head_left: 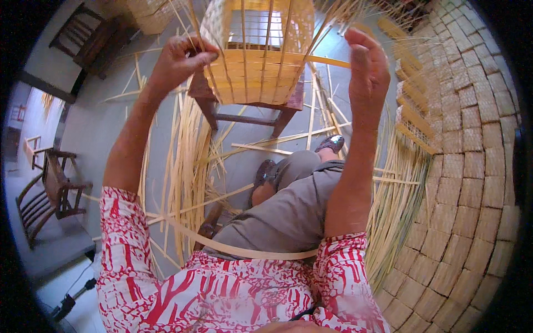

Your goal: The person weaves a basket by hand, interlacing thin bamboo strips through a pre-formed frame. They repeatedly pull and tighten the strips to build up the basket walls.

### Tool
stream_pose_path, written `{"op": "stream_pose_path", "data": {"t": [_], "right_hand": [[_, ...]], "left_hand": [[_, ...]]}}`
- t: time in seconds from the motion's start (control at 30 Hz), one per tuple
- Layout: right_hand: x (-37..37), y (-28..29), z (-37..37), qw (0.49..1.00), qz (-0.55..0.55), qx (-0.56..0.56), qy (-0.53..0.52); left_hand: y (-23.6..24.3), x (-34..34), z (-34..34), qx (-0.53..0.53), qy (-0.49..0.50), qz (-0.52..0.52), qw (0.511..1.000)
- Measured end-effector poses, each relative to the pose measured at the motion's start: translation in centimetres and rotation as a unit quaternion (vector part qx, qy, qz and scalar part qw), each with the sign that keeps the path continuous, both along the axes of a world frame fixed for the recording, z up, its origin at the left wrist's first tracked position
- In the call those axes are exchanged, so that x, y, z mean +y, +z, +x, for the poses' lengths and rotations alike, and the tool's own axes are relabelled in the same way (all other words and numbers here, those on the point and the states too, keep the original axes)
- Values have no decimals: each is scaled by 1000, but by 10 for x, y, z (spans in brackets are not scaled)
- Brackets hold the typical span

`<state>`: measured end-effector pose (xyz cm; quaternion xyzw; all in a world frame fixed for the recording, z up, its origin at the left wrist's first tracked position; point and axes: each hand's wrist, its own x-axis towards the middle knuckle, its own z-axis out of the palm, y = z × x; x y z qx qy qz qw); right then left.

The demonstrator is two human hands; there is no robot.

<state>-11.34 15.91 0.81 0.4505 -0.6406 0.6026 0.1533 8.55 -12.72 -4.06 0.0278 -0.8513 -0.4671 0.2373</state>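
Observation:
A half-woven basket (252,72) of yellow strips, with thin upright stakes standing above its rim, is on a dark wooden stool (201,95) in front of me. My left hand (186,58) is at the basket's left edge, thumb and fingers pinched around a stake there. A flat yellow strip (330,61) runs out from the basket's right side to my right hand (367,69), which is raised with its fingers bent and closed on the strip's end. Another pale strip (261,254) curves across my lap.
Loose strips (186,161) litter the floor around the stool, and a bundle of thin strips (394,216) lies to the right. Stacked woven baskets (461,166) line the right side. Wooden chairs (55,183) stand at the left. My outstretched legs (277,222) reach toward the stool.

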Motion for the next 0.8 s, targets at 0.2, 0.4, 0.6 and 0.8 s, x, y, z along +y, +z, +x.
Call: {"op": "stream_pose_path", "data": {"t": [0.2,0.4,0.6,0.8], "right_hand": [[0,-12,16,925,337,164,-61],[3,0,19,909,405,100,-10],[-1,-3,15,911,407,57,38],[-8,7,27,887,457,-22,54]], "left_hand": [[-6,-39,7,-8,-58,31,998],[6,-33,4,3,-98,-32,995],[-25,-13,5,185,114,146,965],[-49,26,39,159,284,234,916]]}}
